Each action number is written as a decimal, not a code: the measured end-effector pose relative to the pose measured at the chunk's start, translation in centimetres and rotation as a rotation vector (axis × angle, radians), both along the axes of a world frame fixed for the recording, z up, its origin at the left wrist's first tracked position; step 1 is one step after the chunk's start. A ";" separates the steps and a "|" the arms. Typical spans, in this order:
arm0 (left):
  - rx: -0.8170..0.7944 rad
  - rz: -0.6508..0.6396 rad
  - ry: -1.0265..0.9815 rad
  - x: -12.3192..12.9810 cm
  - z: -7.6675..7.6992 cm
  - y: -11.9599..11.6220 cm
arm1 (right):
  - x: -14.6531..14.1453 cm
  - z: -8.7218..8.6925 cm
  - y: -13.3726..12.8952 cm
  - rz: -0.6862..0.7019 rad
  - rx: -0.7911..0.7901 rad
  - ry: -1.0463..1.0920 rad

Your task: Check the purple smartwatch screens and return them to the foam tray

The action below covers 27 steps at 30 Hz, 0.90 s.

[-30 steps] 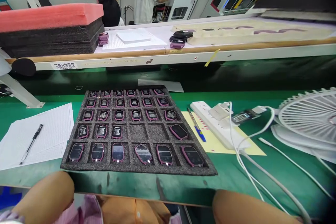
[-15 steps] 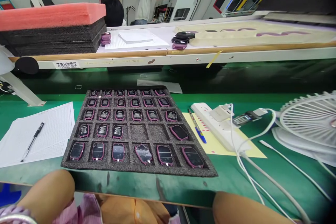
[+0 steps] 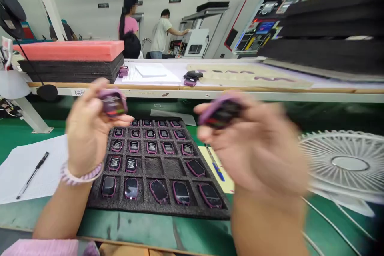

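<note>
Raised above the left part of the tray, my left hand point(image 3: 87, 132) grips a purple-framed watch point(image 3: 113, 102) with its lit screen showing. My right hand point(image 3: 258, 144), smeared by motion, holds another purple-framed watch point(image 3: 222, 111) between thumb and fingers, above the tray's right side. Below them lies the dark foam tray point(image 3: 156, 212) with rows of purple watches in its compartments. Many of those watches show text on their screens; the front row point(image 3: 181, 193) has dark screens. Two neighbouring compartments point(image 3: 163, 167) in the second row from the front hold no watch.
Left of the tray are papers point(image 3: 54, 148) and a black pen point(image 3: 33, 174). At the right stand a white fan point(image 3: 349, 163) and white cables point(image 3: 327, 218). A blue pen point(image 3: 217, 170) lies on yellow paper. Behind is a shelf point(image 3: 168, 93) with foam stacks; people are farther back.
Both hands have come into view, each with a watch, over the tray. The view has tilted upward and shifted, so more of the room shows.
</note>
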<state>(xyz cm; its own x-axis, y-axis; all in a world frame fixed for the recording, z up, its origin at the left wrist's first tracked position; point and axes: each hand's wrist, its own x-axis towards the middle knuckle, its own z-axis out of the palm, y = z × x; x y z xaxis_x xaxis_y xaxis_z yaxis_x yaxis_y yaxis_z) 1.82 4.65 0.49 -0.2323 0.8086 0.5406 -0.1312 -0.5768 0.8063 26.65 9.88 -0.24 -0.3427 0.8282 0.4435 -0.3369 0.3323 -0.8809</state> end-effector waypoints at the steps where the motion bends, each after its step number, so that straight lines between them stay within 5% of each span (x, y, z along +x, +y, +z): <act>1: -0.046 -0.055 -0.037 0.4 -0.5 0.7 | -0.7 -0.3 0.4 0.057 -0.049 0.041; 4: -0.309 -0.218 -0.079 2.0 -2.7 2.9 | -2.4 -2.3 2.0 0.205 -0.260 0.039; 6: -0.424 -0.237 -0.036 2.9 -4.4 3.8 | -2.8 -4.1 3.0 0.187 -0.333 -0.013; 16: -0.534 -0.445 0.212 4.2 -7.7 4.4 | 0.7 -8.4 3.1 0.247 -0.468 -0.032; 19: -0.566 -0.398 0.512 3.9 -8.8 4.3 | 1.9 -9.6 3.3 0.281 -0.375 -0.139; 22: -0.496 -0.216 0.934 3.8 -10.1 3.9 | 2.8 -11.3 3.8 0.240 -0.206 -0.359; 27: -0.500 -0.091 1.459 4.5 -11.1 3.6 | 3.3 -13.3 4.3 0.032 0.359 -0.879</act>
<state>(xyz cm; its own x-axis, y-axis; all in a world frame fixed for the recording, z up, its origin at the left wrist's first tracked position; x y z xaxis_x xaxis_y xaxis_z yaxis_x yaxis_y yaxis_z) 6.27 8.21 -10.61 0.2976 0.9518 -0.0743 0.8972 -0.2522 0.3626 29.93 14.20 -13.56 -0.6949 0.6770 0.2425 0.3842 0.6346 -0.6705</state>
